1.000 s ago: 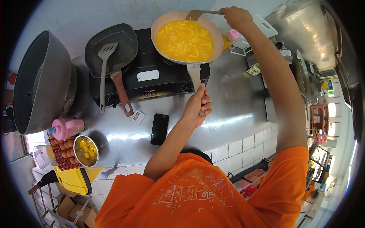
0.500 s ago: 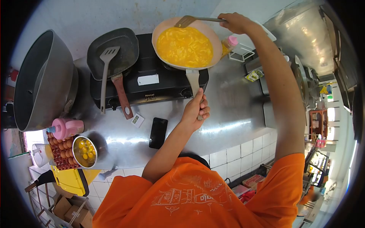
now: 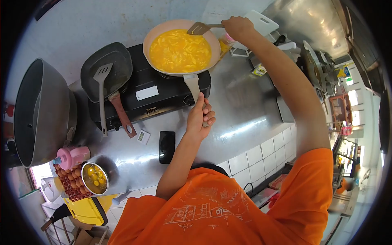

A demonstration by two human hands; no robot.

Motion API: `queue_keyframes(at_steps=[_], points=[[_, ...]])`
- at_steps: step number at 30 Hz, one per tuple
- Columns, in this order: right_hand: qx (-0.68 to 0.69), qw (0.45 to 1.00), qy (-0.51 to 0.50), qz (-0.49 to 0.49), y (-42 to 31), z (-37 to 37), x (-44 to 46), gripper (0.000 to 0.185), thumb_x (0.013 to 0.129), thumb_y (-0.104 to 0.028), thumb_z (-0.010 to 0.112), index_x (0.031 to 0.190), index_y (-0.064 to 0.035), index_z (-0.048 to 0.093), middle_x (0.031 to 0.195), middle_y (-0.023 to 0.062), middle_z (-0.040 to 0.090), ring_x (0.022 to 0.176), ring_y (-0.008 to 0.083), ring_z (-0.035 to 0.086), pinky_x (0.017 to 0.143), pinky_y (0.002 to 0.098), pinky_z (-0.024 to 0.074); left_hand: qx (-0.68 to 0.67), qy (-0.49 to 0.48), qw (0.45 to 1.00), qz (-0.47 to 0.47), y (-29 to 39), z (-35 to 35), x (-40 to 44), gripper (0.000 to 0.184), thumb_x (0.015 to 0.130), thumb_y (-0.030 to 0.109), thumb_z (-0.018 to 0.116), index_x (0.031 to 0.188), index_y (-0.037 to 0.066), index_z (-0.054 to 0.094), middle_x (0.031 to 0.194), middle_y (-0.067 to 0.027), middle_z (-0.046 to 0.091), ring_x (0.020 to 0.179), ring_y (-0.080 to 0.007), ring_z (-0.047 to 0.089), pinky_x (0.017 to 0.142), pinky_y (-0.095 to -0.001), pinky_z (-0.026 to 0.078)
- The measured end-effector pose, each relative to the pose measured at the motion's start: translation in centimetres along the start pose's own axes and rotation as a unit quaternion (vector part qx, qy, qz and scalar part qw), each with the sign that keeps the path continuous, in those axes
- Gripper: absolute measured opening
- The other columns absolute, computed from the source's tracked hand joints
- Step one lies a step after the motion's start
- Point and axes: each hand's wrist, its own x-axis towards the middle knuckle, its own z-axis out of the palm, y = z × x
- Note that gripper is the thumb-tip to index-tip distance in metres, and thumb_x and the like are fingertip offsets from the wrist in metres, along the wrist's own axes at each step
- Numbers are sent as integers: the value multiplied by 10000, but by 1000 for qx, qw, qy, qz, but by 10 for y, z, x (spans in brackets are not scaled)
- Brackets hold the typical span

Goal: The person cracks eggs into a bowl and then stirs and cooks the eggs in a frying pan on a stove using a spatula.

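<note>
My left hand [image 3: 200, 118] is wrapped round the beige handle of a light frying pan [image 3: 145, 51] on the right burner of the black stove [image 3: 141, 107]. Yellow, partly curdled egg [image 3: 179, 51] covers the pan's bottom. Above the pan's right edge, my right hand [image 3: 238, 28] grips the handle of a brown slotted spatula [image 3: 199, 28], whose blade is over the upper right part of the egg. On the left burner sits a dark square pan [image 3: 90, 61] with a red-brown handle, and a grey slotted spatula [image 3: 103, 73] rests across it.
A large grey pot [image 3: 57, 106] stands far left. Nearer are a pink jug [image 3: 77, 156], an egg tray [image 3: 73, 183] and a metal bowl of cracked eggs [image 3: 107, 185]. A black phone [image 3: 167, 147] and small timer [image 3: 143, 137] lie before the stove. A pink-lidded bottle [image 3: 225, 43] is beside the pan.
The spatula blade has moved from the pan's far rim over the egg's edge, lower than a second ago. The view has shifted and turned; my left hand still grips the pan handle.
</note>
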Motion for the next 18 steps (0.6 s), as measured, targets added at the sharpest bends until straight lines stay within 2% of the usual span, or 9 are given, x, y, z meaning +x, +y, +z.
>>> queue_keyframes(at_steps=[3,6,8,9,11,15,17,18], points=[[-3,1000,-18,8,-11,-4,-37,257,884,-137,522,1083,-112,684,1020,108,705,962,270,685,778,394,558,-1,-6,1000,-6,-1,1,2,287,980,423,532,877,157,496,578,72,364,434,-42,305,410,-211,261],[85,996,-41,-6,-16,5,-47,259,831,-111,578,1064,-91,692,973,126,709,949,295,685,788,405,553,-5,-9,1000,8,0,-1,3,292,977,424,538,867,156,502,580,72,362,438,-43,306,413,-209,265],[94,986,-133,21,-11,7,-41,289,776,-68,608,1054,-64,688,1034,139,693,962,309,676,785,407,550,-2,-10,1000,2,1,-1,3,291,978,417,539,886,146,482,594,58,369,443,-55,302,423,-218,262],[96,987,-130,18,-13,1,-46,289,776,-68,608,1054,-64,688,1034,139,693,962,309,676,785,407,550,-2,-8,1000,6,1,-1,2,291,978,417,539,886,146,482,594,58,369,443,-55,302,423,-218,262],[30,976,-217,-10,-16,-20,-63,354,755,-37,610,1105,-62,658,1101,146,666,982,307,667,775,407,551,0,-13,1000,4,1,1,2,293,980,418,534,887,146,479,592,59,364,446,-54,301,426,-216,265],[84,980,-182,7,-15,-25,-90,394,770,-21,590,1156,-85,632,1146,150,641,1010,304,658,760,408,552,1,-15,1000,4,0,-1,3,296,981,423,531,885,148,477,590,61,361,448,-54,303,429,-217,267],[50,993,-102,-35,-13,-39,-107,412,898,-143,510,1304,-212,536,956,129,678,906,333,668,755,460,524,-1,-27,1000,4,0,-4,5,296,980,425,532,881,151,479,587,62,362,447,-53,306,432,-216,272],[54,993,-103,-35,-14,-48,-114,412,898,-143,510,1304,-212,536,956,129,678,906,333,668,755,460,524,1,-24,1000,3,0,-5,4,296,980,425,532,881,151,479,587,62,362,447,-53,306,432,-216,272]])
